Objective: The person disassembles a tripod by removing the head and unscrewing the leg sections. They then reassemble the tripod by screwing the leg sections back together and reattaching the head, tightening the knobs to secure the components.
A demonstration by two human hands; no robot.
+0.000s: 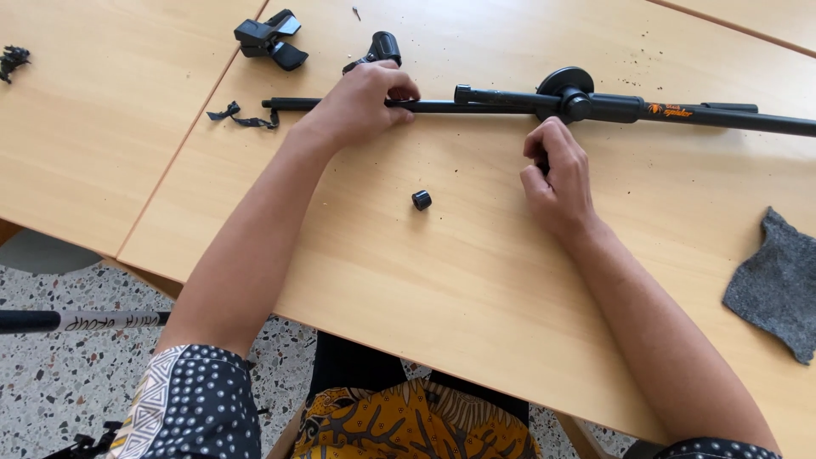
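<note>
Wooden table (476, 280) holds black stand pole (501, 106), small cap (422, 201), grey cloth (778, 285)

A long black stand boom (510, 106) lies flat across the table, small black cap (422, 201) just below.

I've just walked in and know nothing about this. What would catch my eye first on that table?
Most striking is the long black boom pole lying across the far side of the wooden table, with the left hand gripping its thin end. The right hand rests curled on the table just in front of the pole's round joint. Between the hands sits a small black cap, and a grey cloth lies at the right edge.
</note>
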